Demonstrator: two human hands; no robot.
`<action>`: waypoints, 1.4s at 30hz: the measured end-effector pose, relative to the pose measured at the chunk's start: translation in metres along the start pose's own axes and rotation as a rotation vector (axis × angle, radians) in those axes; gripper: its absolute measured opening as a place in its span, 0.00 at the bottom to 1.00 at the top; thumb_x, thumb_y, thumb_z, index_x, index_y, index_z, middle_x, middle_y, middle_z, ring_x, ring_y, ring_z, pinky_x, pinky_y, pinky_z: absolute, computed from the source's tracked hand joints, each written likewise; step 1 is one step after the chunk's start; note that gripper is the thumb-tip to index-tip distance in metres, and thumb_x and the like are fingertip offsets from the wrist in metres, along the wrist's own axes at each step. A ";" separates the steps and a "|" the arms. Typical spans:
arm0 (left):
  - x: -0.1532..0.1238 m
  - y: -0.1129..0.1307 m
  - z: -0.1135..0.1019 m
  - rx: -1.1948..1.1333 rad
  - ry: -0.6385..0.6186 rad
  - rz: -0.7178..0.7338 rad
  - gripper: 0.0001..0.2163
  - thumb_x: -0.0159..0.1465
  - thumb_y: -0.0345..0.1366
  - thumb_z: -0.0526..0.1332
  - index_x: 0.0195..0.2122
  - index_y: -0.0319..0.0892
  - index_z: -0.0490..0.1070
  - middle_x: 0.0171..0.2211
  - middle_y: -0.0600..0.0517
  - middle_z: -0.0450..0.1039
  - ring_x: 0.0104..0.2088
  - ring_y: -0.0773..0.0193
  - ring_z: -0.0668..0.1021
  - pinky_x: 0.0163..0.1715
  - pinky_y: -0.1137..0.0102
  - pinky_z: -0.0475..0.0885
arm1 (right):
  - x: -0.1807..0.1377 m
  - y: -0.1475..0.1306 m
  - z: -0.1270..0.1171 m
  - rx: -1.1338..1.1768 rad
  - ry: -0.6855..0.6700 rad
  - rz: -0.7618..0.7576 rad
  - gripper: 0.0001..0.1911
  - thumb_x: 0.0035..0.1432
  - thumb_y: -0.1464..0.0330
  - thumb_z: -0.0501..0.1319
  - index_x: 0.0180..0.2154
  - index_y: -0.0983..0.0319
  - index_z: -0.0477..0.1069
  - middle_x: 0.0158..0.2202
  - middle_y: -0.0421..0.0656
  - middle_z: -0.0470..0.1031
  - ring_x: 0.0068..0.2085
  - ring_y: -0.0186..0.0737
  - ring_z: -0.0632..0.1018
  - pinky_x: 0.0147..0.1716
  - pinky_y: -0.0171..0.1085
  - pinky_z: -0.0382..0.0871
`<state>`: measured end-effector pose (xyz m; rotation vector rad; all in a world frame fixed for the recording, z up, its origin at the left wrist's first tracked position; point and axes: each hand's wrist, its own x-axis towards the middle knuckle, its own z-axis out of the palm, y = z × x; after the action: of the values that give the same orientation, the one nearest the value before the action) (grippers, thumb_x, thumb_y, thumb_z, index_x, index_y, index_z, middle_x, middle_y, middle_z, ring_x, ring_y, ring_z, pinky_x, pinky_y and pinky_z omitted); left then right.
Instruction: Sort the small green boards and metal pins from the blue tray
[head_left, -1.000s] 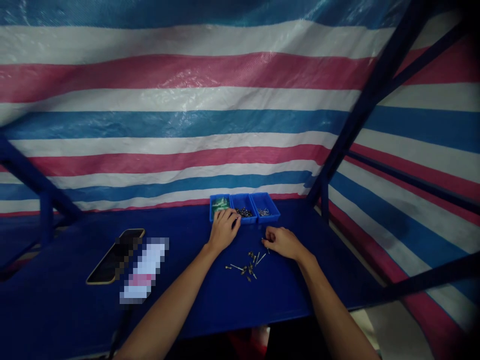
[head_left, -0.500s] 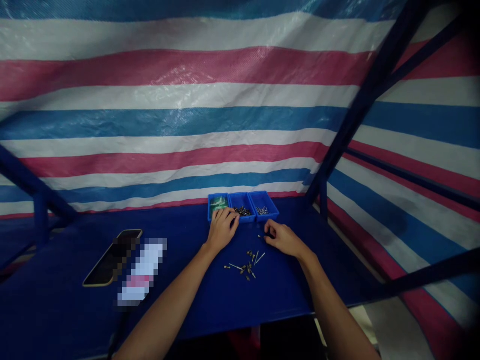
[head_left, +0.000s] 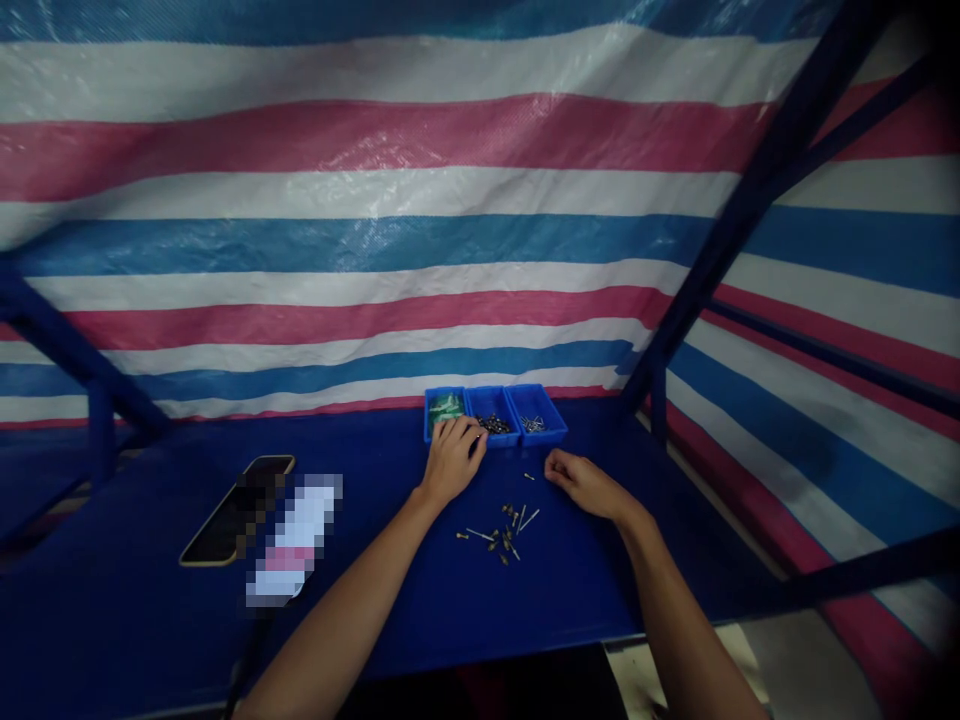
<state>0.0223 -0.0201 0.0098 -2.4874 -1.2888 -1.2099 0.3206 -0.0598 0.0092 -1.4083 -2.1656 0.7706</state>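
My left hand rests at the front edge of the left blue bin and the middle blue bin. Its fingers are apart and bent over the rim. Close to the right blue bin, my right hand lies on the table with curled fingers; anything inside them is hidden. A small brass-coloured piece lies just left of its fingertips. Nearer to me are scattered dark metal pieces and several thin silvery pins.
Green packaging sits in the left bin, small dark parts in the middle one, silvery parts in the right one. A phone and a blurred-out item lie at left. Blue frame bars rise beside the striped sheet.
The view has shifted slightly. My right hand has drawn a little to the right, away from the small brass-coloured piece, and its fingers are more curled. My left hand stays at the bins.
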 end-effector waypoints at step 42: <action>0.000 0.001 -0.002 0.002 0.012 0.006 0.09 0.77 0.36 0.55 0.46 0.46 0.76 0.47 0.49 0.77 0.50 0.57 0.77 0.52 0.58 0.67 | 0.018 -0.038 0.031 0.065 0.360 -0.190 0.13 0.77 0.59 0.50 0.43 0.56 0.69 0.37 0.43 0.73 0.37 0.44 0.75 0.42 0.39 0.68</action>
<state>0.0219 -0.0215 0.0118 -2.4768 -1.2787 -1.2201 0.2687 -0.0617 0.0122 -1.1836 -1.9397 0.4718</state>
